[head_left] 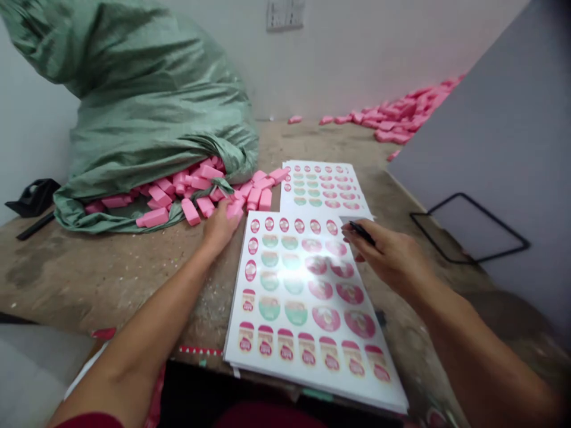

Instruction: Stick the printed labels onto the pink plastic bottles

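Note:
A green woven sack (pixel 143 101) lies on its side on the bench, spilling pink bars (pixel 196 196) from its mouth. My left hand (pixel 218 229) reaches into the spill, its fingers curled around a pink bar (pixel 234 209). Below it lies a stack of white sticker sheets (pixel 303 297) printed with pink and green labels, and a second stack (pixel 323 184) sits just behind. My right hand (pixel 386 255) hovers at the stack's upper right corner, pinching a black pen (pixel 362 233). Its tip is hidden by my fingers.
The worn wooden bench (pixel 89 279) carries a black cloth (pixel 33 197) and a black stick (pixel 35 226) at left. A grey board (pixel 495 131) with a black wire frame (pixel 468 229) leans at right. Many more pink bars (pixel 401 116) lie along the back.

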`<state>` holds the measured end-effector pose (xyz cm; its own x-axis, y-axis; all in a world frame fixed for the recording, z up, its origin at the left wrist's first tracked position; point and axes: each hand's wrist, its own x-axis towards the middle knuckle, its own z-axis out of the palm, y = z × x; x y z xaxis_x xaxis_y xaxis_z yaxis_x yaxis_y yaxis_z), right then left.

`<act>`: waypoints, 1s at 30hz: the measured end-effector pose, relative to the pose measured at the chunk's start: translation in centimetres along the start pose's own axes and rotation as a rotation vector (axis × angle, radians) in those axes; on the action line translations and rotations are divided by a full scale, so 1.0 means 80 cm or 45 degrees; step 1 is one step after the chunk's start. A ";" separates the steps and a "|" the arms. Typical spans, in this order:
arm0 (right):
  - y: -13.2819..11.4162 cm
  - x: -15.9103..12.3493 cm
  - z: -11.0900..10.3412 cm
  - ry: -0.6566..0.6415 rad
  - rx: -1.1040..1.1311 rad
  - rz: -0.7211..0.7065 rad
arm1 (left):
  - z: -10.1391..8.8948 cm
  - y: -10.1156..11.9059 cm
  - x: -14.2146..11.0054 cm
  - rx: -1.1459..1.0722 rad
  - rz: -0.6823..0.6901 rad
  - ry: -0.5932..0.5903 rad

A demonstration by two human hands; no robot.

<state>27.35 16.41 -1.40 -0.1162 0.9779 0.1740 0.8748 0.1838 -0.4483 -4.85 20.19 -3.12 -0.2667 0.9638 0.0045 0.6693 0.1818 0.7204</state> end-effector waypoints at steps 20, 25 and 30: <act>-0.107 -0.146 0.026 -0.198 1.165 0.147 | -0.010 0.046 -0.228 -1.287 -0.166 -0.759; -0.092 -0.168 0.021 -0.256 0.813 0.161 | 0.008 0.047 -0.236 -1.423 -0.299 -0.571; -0.069 -0.186 0.024 -0.329 0.277 0.056 | 0.025 0.050 -0.228 -1.636 -0.535 -0.571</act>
<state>23.34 1.01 -3.21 -0.2205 0.9732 -0.0648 0.7641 0.1310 -0.6317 4.08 3.70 -1.74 0.1162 0.9068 -0.4052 -0.5523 0.3981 0.7325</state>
